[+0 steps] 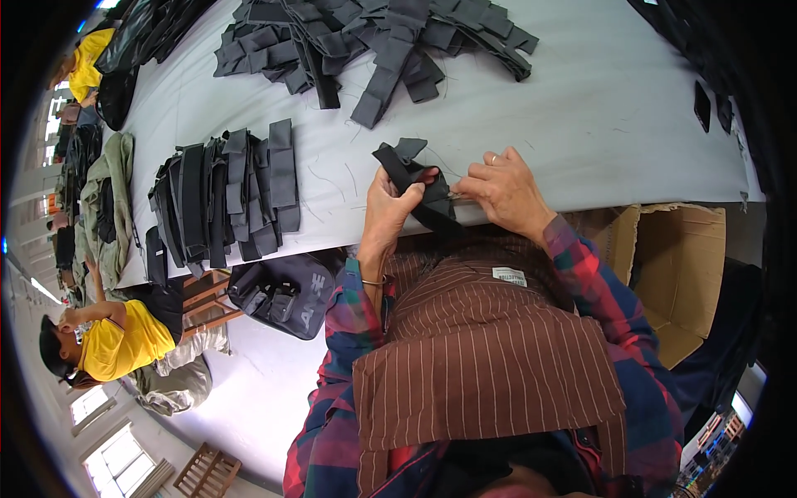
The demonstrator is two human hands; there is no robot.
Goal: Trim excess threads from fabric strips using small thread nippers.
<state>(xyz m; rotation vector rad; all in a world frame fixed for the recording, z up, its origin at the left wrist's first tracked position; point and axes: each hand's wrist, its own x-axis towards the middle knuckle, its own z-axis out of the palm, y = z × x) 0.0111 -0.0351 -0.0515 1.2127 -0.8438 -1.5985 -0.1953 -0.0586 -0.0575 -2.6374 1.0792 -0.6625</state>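
Note:
My left hand (386,212) grips a black fabric strip (440,214) near the table's front edge, thumb on top. Part of the strip folds over and sticks out beyond the fingers. Just right of it, my right hand (510,195) is closed in a pinch at the strip's edge. Whatever lies between its fingertips is too small to make out. To the left, a row of dark fabric strips (238,187) is laid side by side. A loose heap of similar strips (390,50) covers the far middle of the table.
Loose threads lie on the pale table (581,108). An open cardboard box (685,274) stands below its edge at right. A black bag (286,295) sits below at left, beside a wooden stool (207,303). Another person in yellow (129,340) works at the left.

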